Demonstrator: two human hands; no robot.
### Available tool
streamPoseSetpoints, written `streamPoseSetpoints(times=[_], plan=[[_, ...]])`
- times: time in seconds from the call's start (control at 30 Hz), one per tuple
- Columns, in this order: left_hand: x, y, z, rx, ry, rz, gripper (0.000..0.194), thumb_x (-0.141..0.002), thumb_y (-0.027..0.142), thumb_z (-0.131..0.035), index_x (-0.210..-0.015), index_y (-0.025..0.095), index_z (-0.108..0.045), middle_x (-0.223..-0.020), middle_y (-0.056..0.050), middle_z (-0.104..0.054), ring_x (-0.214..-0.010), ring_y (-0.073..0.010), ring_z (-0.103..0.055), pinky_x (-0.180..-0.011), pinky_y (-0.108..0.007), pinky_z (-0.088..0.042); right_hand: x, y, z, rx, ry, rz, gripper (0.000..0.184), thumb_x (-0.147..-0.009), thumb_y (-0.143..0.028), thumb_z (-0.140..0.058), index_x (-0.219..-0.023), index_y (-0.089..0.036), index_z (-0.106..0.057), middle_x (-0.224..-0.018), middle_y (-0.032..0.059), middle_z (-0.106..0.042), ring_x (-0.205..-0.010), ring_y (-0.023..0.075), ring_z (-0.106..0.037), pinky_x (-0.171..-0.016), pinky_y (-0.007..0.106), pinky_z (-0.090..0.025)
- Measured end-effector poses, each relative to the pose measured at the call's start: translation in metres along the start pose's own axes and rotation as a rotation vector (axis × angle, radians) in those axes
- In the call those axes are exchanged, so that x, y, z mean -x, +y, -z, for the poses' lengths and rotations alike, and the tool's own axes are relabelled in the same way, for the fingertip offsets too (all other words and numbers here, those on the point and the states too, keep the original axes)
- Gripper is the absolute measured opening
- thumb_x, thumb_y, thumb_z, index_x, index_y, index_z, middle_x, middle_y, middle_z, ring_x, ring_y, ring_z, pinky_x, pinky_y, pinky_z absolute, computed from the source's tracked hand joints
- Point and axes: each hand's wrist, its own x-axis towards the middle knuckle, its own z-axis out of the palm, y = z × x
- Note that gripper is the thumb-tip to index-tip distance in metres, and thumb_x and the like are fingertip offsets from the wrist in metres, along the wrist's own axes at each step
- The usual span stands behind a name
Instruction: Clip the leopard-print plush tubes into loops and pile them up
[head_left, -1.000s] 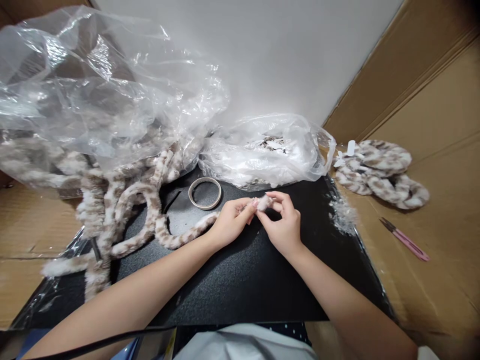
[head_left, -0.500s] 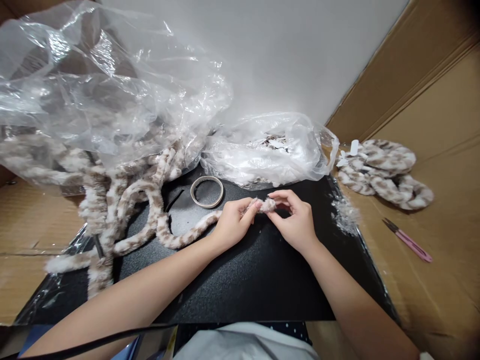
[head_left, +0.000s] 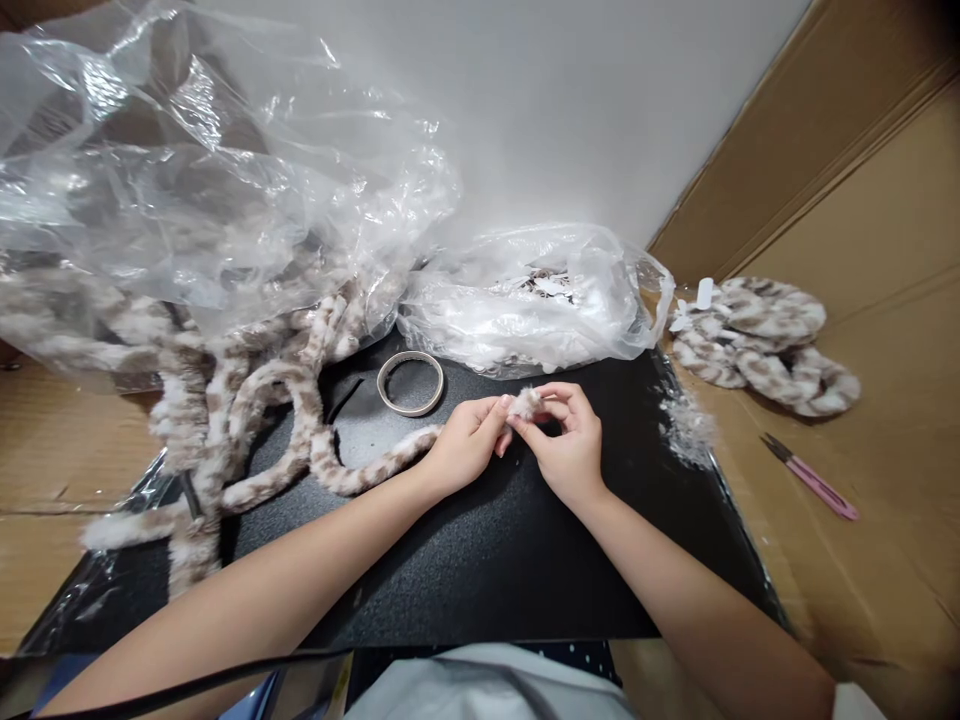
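Observation:
A long fuzzy strip [head_left: 360,470] with a brown-and-cream leopard pattern snakes across the black mat [head_left: 480,560] from the left. My left hand [head_left: 465,445] is closed round the strip just short of its end. My right hand [head_left: 566,440] pinches the fluffy tip between thumb and fingers, close against the left hand. Both hands hover just above the mat, near its far edge.
A roll of tape [head_left: 410,383] lies behind my left hand. More fuzzy strips [head_left: 202,400] spill from a big clear plastic bag [head_left: 195,170]. A smaller clear bag [head_left: 532,300] sits behind. Finished fuzzy loops [head_left: 765,345], fluff scraps [head_left: 686,430] and pink snips [head_left: 810,475] lie right on cardboard.
My hands stay together on the strip's end, with only small finger shifts at the tip. The view has shaken slightly.

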Motion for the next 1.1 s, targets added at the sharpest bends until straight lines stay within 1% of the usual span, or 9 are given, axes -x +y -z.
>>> streamPoseSetpoints(times=[0.17,0.3,0.43,0.53,0.6,0.7,0.77,0.97,1.1], plan=[[-0.002,0.0,-0.001,0.15,-0.05,0.009,0.05,-0.093,0.056,-0.041,-0.062,0.017,-0.044,-0.055,0.003,-0.041,-0.051,-0.0081,-0.032,-0.049,-0.022,-0.027,0.001,0.001,-0.001,0.035,-0.028,0.018,0.027,-0.074,-0.023,-0.073,-0.095,-0.024,-0.056,-0.078,-0.0007,-0.073,-0.071,0.0185,-0.072,-0.066,0.029,-0.057],[-0.002,-0.001,-0.002,0.228,0.032,0.038,0.044,-0.09,0.059,-0.046,-0.075,0.018,-0.046,-0.056,0.006,-0.034,-0.049,-0.0075,-0.027,-0.047,-0.021,-0.023,0.0,0.0,0.002,0.122,-0.062,0.083,0.031,-0.077,-0.024,-0.072,-0.103,-0.025,-0.055,-0.09,0.0024,-0.075,-0.088,0.0216,-0.072,-0.082,0.036,-0.056],[0.0,0.0,0.0,0.032,0.105,-0.022,0.039,-0.094,0.052,-0.042,-0.078,0.017,-0.049,-0.059,0.005,-0.038,-0.053,-0.0088,-0.032,-0.052,-0.022,-0.028,-0.003,-0.007,0.013,0.137,-0.116,0.153,0.038,-0.081,-0.025,-0.068,-0.115,-0.025,-0.053,-0.109,0.0068,-0.071,-0.101,0.0222,-0.068,-0.088,0.039,-0.054],[0.002,0.004,0.001,-0.196,0.128,-0.083,0.035,-0.097,0.042,-0.038,-0.076,0.017,-0.05,-0.066,0.002,-0.047,-0.061,-0.011,-0.041,-0.058,-0.023,-0.033,-0.007,-0.013,0.02,0.148,-0.111,0.176,0.044,-0.078,-0.027,-0.071,-0.119,-0.026,-0.054,-0.11,0.0071,-0.068,-0.094,0.0208,-0.066,-0.081,0.036,-0.055],[0.004,0.006,0.001,-0.28,0.108,-0.112,0.033,-0.097,0.039,-0.037,-0.076,0.017,-0.051,-0.07,0.0,-0.052,-0.065,-0.0124,-0.045,-0.062,-0.023,-0.035,-0.011,-0.015,0.022,0.196,-0.191,0.184,0.037,-0.076,-0.028,-0.073,-0.111,-0.026,-0.06,-0.097,0.0046,-0.068,-0.083,0.0192,-0.064,-0.074,0.034,-0.055],[0.005,0.008,0.0,-0.329,0.09,-0.12,0.033,-0.097,0.038,-0.037,-0.074,0.017,-0.049,-0.069,0.001,-0.052,-0.065,-0.0124,-0.045,-0.062,-0.023,-0.035,-0.014,-0.017,0.021,0.229,-0.303,0.196,0.003,-0.083,-0.024,-0.065,-0.085,-0.023,-0.065,-0.077,0.0015,-0.065,-0.069,0.0158,-0.061,-0.065,0.029,-0.052],[0.005,0.008,-0.001,-0.342,0.103,-0.115,0.034,-0.098,0.037,-0.036,-0.072,0.017,-0.046,-0.066,0.002,-0.049,-0.062,-0.0116,-0.043,-0.06,-0.023,-0.034,-0.014,-0.016,0.019,0.228,-0.304,0.21,0.01,-0.085,-0.02,-0.059,-0.077,-0.022,-0.064,-0.073,0.0013,-0.064,-0.065,0.0148,-0.061,-0.063,0.028,-0.051],[0.005,0.008,-0.003,-0.395,0.103,-0.125,0.034,-0.098,0.035,-0.034,-0.069,0.018,-0.04,-0.063,0.002,-0.048,-0.059,-0.0113,-0.043,-0.059,-0.023,-0.033,-0.01,-0.015,0.017,0.299,-0.274,0.258,0.009,-0.079,-0.012,-0.059,-0.077,-0.021,-0.059,-0.071,0.0004,-0.062,-0.064,0.0148,-0.059,-0.063,0.026,-0.048],[0.006,0.006,-0.003,-0.461,0.106,-0.14,0.033,-0.098,0.033,-0.034,-0.069,0.019,-0.039,-0.063,0.002,-0.048,-0.058,-0.0115,-0.044,-0.058,-0.024,-0.031,-0.012,-0.016,0.019,0.445,-0.382,0.296,0.014,-0.081,-0.013,-0.053,-0.071,-0.021,-0.049,-0.07,0.0013,-0.054,-0.066,0.0159,-0.053,-0.063,0.028,-0.043]])
